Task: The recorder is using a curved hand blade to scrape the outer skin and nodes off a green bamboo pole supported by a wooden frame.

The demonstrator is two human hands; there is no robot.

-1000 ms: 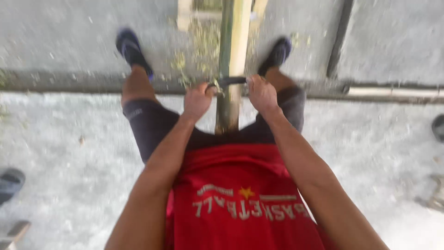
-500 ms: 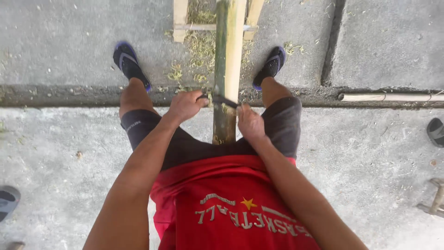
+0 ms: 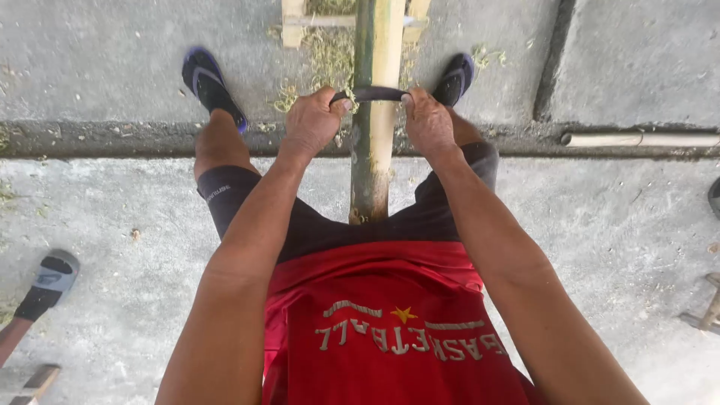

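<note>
Straddling a long green bamboo pole (image 3: 373, 112) that runs out between the legs, the person holds a dark curved blade (image 3: 370, 94) laid crosswise over the top of it. The left hand (image 3: 313, 120) is closed around the blade's left end and the right hand (image 3: 429, 120) is closed around its right end, knuckles up, so both fists sit just beside the pole on either side and the blade bridges it. This two-handed grip looks suited to keeping the edge square on the round surface, with even pressure from both arms. The pole's near end disappears under the dark shorts, seemingly pinned by the body so it cannot roll or slide, and its far end rests on a pale wooden frame (image 3: 294, 21) at the top of the view. Thin greenish shavings (image 3: 319, 56) lie scattered on the concrete floor (image 3: 112, 202) beside the pole, near the feet in blue sandals (image 3: 210, 82). A grey pipe (image 3: 637, 139) lies along the step edge to the right, well apart. At the lower left another person's sandalled foot (image 3: 46, 281) stands away from the work.
</note>
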